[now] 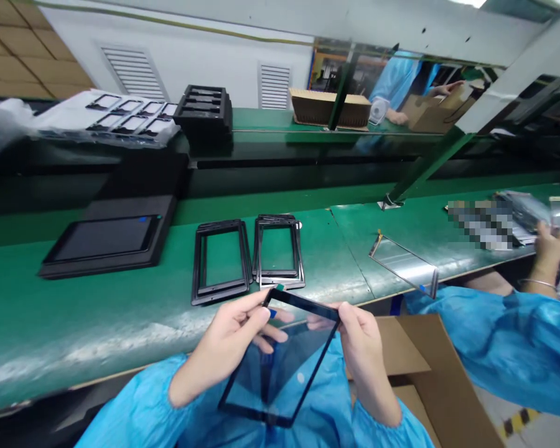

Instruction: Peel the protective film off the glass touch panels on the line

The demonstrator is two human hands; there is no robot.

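Note:
A clear glass touch panel with a black border point(292, 361) is held up in front of my body, tilted, with a green tab and a blue tab near its top left corner. My left hand point(233, 336) pinches that corner, its other fingers showing through the glass. At the top right corner, my right hand point(361, 348) grips the edge between thumb and fingers. Just beyond the panel, on the green bench, lie two stacks of black rectangular frames, a left stack point(221, 261) and a right stack point(279, 251).
A dark screen panel point(105, 239) rests on black foam at left. Another glass panel point(404, 264) lies at the bench's right edge. A cardboard box point(448, 379) stands below at right, near a co-worker's sleeve point(504, 348). A green post point(427, 165) rises from the bench.

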